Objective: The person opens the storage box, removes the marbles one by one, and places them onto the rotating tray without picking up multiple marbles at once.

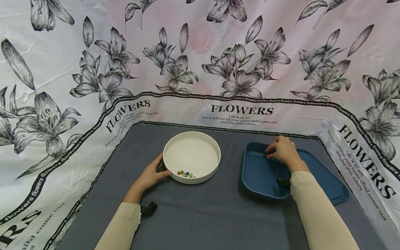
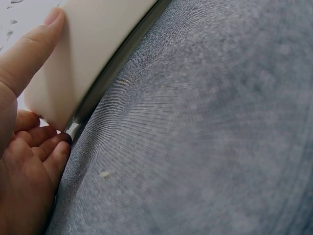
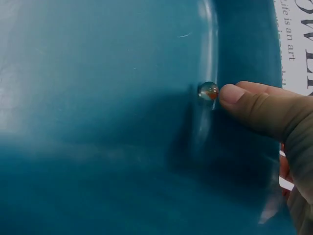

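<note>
My left hand [image 1: 150, 177] grips the left side of a round cream dish [image 1: 192, 151], thumb on its near rim and fingers about its side and base. Several coloured marbles [image 1: 186, 174] are gathered at the dish's near edge. In the left wrist view, the dish's outer wall [image 2: 93, 44] shows between thumb and curled fingers. My right hand [image 1: 283, 150] reaches into a blue rectangular tray [image 1: 259, 177], near its far side. A clear marble with an orange swirl [image 3: 208, 91] is at the tips of my right thumb and forefinger, by the tray's wall; the forefinger is partly hidden.
A flat blue lid-like piece [image 1: 332, 184] lies right of the tray, partly behind my right arm. Grey cloth [image 1: 200, 218] covers the table. A white flower-printed sheet [image 1: 187, 109] rises behind and at both sides.
</note>
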Motion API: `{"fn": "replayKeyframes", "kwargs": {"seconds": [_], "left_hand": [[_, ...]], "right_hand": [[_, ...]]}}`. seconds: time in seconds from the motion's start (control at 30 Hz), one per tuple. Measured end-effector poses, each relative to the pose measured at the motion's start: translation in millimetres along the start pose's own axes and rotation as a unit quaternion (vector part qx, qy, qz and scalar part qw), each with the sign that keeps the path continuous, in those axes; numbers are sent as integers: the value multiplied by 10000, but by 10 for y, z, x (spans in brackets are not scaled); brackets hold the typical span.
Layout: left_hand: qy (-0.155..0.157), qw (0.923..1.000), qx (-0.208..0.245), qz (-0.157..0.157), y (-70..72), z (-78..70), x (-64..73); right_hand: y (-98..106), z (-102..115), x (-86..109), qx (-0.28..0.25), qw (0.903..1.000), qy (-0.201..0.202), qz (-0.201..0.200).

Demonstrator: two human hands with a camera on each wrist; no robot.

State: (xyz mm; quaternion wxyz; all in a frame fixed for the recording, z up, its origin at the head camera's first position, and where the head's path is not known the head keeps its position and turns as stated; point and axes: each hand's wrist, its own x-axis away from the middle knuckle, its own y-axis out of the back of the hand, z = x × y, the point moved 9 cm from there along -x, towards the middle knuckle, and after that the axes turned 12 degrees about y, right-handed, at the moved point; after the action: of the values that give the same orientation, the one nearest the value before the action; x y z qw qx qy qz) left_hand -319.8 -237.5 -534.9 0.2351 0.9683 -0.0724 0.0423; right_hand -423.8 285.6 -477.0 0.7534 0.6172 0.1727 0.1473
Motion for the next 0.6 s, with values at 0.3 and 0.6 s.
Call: {"fn": "replayKeyframes", "kwargs": {"seconds": [0.3, 0.6], "left_hand": [[23, 10000, -23, 26, 25, 84, -39], [36, 10000, -72, 33, 33, 100, -39]], "right_hand": [[-89, 34, -3, 182, 9998, 26, 45], [-102, 92, -10, 215, 9997, 79, 70]]}}
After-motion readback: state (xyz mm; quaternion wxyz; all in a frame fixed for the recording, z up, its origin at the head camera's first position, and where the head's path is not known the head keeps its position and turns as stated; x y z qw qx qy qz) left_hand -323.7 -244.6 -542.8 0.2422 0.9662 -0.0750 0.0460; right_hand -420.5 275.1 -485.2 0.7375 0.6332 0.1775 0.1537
